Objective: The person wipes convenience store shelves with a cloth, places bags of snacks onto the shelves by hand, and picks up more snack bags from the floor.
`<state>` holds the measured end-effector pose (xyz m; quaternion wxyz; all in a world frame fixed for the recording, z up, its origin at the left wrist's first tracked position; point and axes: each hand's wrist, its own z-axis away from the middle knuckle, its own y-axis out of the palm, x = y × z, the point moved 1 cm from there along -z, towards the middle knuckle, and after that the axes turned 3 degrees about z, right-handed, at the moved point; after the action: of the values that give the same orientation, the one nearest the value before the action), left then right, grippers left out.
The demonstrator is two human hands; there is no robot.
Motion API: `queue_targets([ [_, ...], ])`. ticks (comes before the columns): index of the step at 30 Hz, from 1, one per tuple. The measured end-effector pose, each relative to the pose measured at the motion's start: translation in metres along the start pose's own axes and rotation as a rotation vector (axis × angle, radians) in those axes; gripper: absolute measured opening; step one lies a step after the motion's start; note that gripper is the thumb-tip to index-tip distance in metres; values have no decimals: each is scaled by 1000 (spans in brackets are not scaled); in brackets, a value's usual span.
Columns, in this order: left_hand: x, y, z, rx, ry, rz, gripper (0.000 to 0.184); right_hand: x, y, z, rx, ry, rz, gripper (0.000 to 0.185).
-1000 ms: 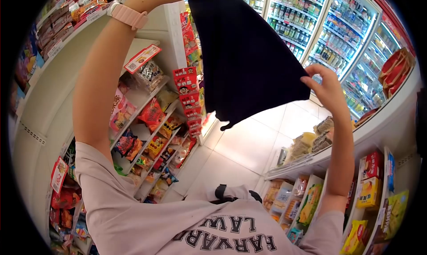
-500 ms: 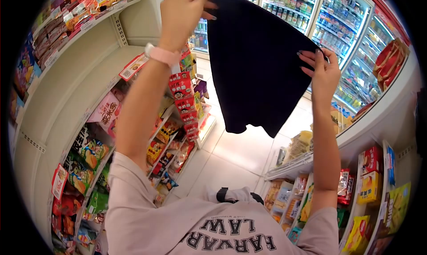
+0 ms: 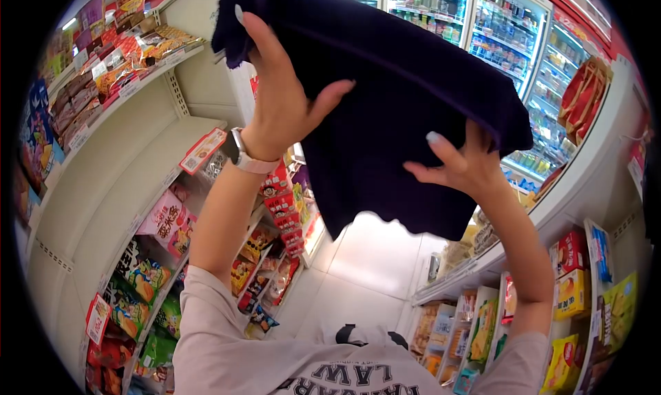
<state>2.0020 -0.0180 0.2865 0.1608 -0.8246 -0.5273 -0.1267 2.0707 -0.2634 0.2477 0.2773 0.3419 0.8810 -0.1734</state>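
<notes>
The word "LAW" reads upside down on the shirt (image 3: pixel 275 357), below both hands in the view; the larger word beneath it is cut off by the frame. A dark cloth (image 3: pixel 392 99) spans the gap between the left hand (image 3: pixel 279 109) and the right hand (image 3: pixel 468 168), its upper part folded over and its wavy lower edge hanging between the wrists. The left hand touches the cloth with thumb and one finger spread wide. The right hand has thumb and forefinger splayed over it, the other fingers tucked under the fold. Whether the covered fingers grip, I cannot tell. A watch (image 3: pixel 251 157) with a pale pink strap circles the left wrist.

Left of and below the left hand, a red-edged price sign (image 3: pixel 204 151) carries a square code, and a pink bag (image 3: pixel 169 223) bears Chinese characters. Red packets (image 3: pixel 284 212) hang just below that hand, their print blurred. Below the right hand is a yellow box (image 3: pixel 571 295) with Chinese writing; drink coolers (image 3: pixel 509 30) glow beyond the cloth.
</notes>
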Motion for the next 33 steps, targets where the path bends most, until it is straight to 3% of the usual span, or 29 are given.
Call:
queue_targets([
  [3, 20, -6, -5, 85, 5, 7, 140, -8, -3, -11, 148, -57, 136, 69],
  [4, 21, -6, -5, 63, 76, -89, 136, -11, -4, -13, 226, -51, 181, 72],
  [6, 17, -9, -13, 23, 222, -283, 129, -16, -4, -21, 279, 23, 305, 60],
  [7, 18, -11, -12, 125, 213, -393, 118, -22, 0, -21, 269, 50, 345, 53],
  [9, -6, -16, -19, 385, -101, -255, 90, -42, 8, -21, 180, 7, 448, 35],
  [11, -22, -19, -41, 639, -731, 286, 57, -47, 4, -29, 113, -35, 554, 34],
  [13, -4, 0, -11, 318, 104, -66, 21, -49, 1, -39, 161, -35, 541, 43],
  [14, 4, 6, -6, 411, -66, 15, 16, -50, -1, -44, 184, -35, 534, 48],
  [15, 14, 12, -3, 332, -228, -150, 18, -50, -1, -48, 261, -12, 472, 54],
  [17, 23, 12, -1, 158, 1, -901, 27, -52, 0, -48, 350, -8, 425, 72],
  [18, 27, 13, -5, 181, -117, -983, 28, -53, 2, -50, 364, 12, 421, 69],
  [20, 30, 18, -10, 96, -165, -1026, 39, -54, 7, -50, 405, 54, 404, 62],
  [23, 13, 32, -10, 126, -310, -798, 56, -62, 39, -40, 303, -160, 708, 44],
  [26, -4, 67, 18, 118, -404, -561, 76, -71, 53, -62, 154, -196, 672, 36],
  [28, -13, 97, 38, 115, -527, -455, 85, -68, 39, -93, 333, -320, 649, 30],
  [29, -9, 105, 43, 98, -597, -397, 86, -62, 32, -104, 365, -301, 659, 47],
  [30, -4, 109, 43, 24, -610, -443, 58, -57, 29, -108, 480, -319, 786, 61],
  [32, 11, 110, 36, 71, -833, -523, 57, -58, 29, -109, 474, -393, 889, 52],
  [33, 14, 106, 32, -6, -941, -526, 65, -61, 34, -108, 404, -396, 899, 50],
])
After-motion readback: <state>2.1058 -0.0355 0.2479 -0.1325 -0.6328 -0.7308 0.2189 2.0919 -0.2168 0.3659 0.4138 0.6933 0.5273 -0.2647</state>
